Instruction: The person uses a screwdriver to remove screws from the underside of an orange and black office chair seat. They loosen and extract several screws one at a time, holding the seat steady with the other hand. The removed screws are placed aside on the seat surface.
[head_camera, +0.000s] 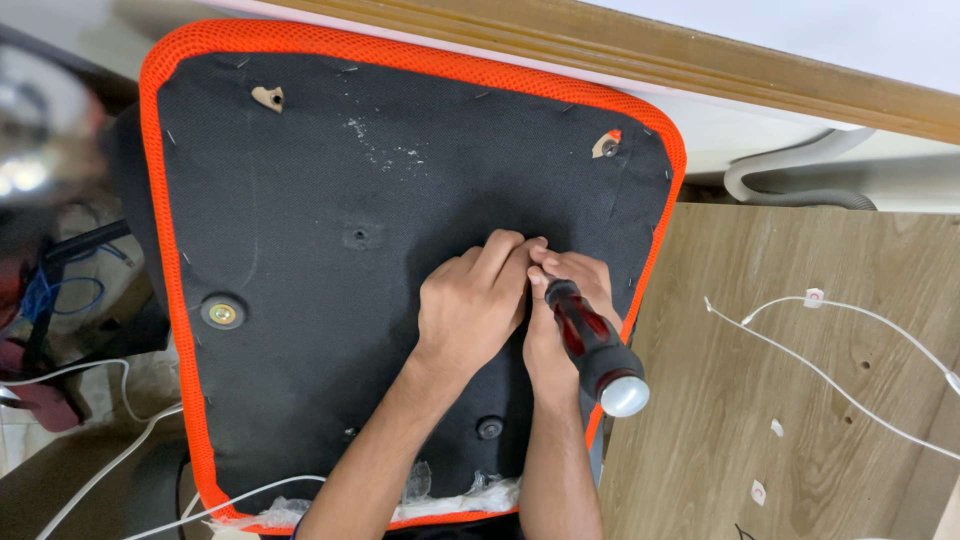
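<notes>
My hands are hiding the screwdriver tip; the seat base is running off bottom edge.

**Counts: one seat, one tool, two hands**

One chair seat, upside down, black underside, orange mesh edge. One screwdriver, red-and-black handle with a pale cap. Two hands: left hand and right hand, both the person's own.

On the seat underside: two torn holes showing pale material, top-left hole and top-right hole. One brass-coloured washer. Two dark round fittings, possibly three; the fabric is dark and it is hard to tell.

One wooden board at right. Three small white stickers on it. Two thin white cables cross it. One grey corrugated hose near the wall.
</notes>
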